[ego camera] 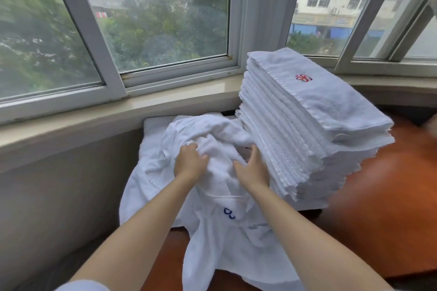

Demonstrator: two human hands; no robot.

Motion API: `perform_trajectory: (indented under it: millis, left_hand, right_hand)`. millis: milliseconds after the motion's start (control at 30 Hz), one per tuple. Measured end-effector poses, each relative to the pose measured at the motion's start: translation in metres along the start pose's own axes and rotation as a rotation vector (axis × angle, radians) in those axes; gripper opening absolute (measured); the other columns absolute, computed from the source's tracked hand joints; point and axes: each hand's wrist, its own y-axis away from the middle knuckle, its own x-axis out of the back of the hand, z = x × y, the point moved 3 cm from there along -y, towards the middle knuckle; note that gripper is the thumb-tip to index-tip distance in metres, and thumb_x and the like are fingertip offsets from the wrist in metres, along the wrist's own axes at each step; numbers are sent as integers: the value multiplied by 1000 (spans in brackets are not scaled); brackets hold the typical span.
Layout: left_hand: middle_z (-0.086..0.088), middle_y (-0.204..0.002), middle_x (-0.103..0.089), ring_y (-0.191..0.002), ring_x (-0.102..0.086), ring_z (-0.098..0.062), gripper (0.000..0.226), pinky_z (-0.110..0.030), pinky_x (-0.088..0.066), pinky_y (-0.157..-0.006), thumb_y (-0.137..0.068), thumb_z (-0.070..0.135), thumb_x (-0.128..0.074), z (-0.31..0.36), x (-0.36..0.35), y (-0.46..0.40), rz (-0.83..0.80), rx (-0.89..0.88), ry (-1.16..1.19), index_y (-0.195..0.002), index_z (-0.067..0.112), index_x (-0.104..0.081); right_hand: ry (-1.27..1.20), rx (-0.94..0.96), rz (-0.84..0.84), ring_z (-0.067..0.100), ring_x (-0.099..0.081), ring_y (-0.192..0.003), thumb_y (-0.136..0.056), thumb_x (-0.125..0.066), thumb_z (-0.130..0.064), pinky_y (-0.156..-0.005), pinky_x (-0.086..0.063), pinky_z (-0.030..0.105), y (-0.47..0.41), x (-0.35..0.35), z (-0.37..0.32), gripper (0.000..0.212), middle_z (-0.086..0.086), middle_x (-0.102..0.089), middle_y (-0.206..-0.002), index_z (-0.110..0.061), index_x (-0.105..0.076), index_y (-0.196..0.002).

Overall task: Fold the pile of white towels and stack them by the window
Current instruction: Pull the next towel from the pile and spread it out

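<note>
A loose towel is being gathered from the pile, so the step in hand is judged to be the picking-up of the next piece before any fold is made. The left hand is sunk into the crumpled cloth with its fingers curled into a bunch of it, a closed grip on the towel. The right hand is laid against the cloth just beside the stack; its fingers are seen fairly straight, and no closed grip can be made out there. The pile is spread over the reddish-brown surface below the sill and hangs over the near edge, with a blue mark on one piece. The stack, tall and already folded, stands on the same surface against the window, a red emblem on its top towel. For the next move, the towel has to be lifted free and shaken out until its edges are found. The tangle of pieces is likely to drag along, and the stack, touching the pile on its right, could be nudged out of line.
</note>
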Motion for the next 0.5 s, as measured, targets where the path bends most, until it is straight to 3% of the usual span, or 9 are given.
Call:
perform_trajectory:
  millis: [67, 167, 233, 300, 333, 367, 433, 500]
  left_hand:
    - [-8, -117, -58, -111, -56, -27, 25, -33, -45, -88, -93, 25, -55, 4, 5, -4, 19, 12, 32, -114, 12, -59]
    - [-8, -116, -63, -108, -58, -26, 28, -33, -45, -87, -97, 25, -48, 5, 11, -13, 63, 87, 95, -118, 12, -60]
    - [-9, -117, -64, -107, -59, -27, 31, -34, -47, -90, -96, 20, -47, 5, 15, -18, 78, 112, 134, -124, 13, -57]
    - [-12, -119, -63, -108, -59, -29, 45, -37, -48, -93, -92, 15, -51, 5, 16, -24, 57, 119, 156, -136, 17, -48]
    - [-12, -121, -62, -109, -58, -29, 52, -39, -48, -94, -90, 14, -52, 4, 16, -28, 43, 119, 161, -141, 19, -43]
    - [-12, -124, -60, -111, -58, -29, 58, -40, -47, -95, -89, 14, -53, 4, 16, -30, 31, 117, 163, -144, 21, -38]
    - [-9, -133, -56, -117, -55, -28, 65, -40, -46, -98, -89, 18, -56, 5, 16, -37, 29, 110, 153, -149, 22, -32]
    - [-7, -139, -51, -121, -53, -28, 67, -38, -44, -99, -89, 21, -58, 7, 18, -45, 58, 83, 106, -150, 22, -29]
  right_hand:
    - [52, -6, -43, 25, -50, -125, -92, -56, -42, -101, -41, 40, -8, -1, -2, 64, -3, -50, -141, -21, -28, -146]
    - [99, 57, 70, 26, -50, -119, -94, -48, -49, -99, -34, 40, -19, 6, -18, 51, 0, -60, -122, -21, -42, -136]
    - [28, 73, 98, 29, -53, -117, -94, -46, -49, -98, -38, 42, -33, 9, -29, 58, -1, -60, -116, -23, -33, -143]
    - [36, 17, -58, 31, -54, -119, -96, -45, -43, -96, -41, 40, -45, 5, -33, 63, 2, -57, -124, -24, -22, -150]
    - [78, -28, -154, 31, -53, -120, -97, -44, -39, -95, -41, 38, -49, 1, -33, 59, 4, -55, -131, -22, -26, -150]
    - [120, -57, -219, 29, -53, -118, -98, -44, -37, -93, -41, 36, -52, -1, -33, 49, 6, -55, -133, -19, -36, -144]
    - [165, -29, -197, 25, -56, -102, -100, -43, -31, -84, -43, 33, -55, -1, -35, 23, 5, -60, -117, -17, -52, -115]
    - [157, 59, -85, 26, -54, -91, -101, -42, -25, -74, -41, 33, -58, 1, -46, 11, 5, -59, -99, -16, -47, -97]
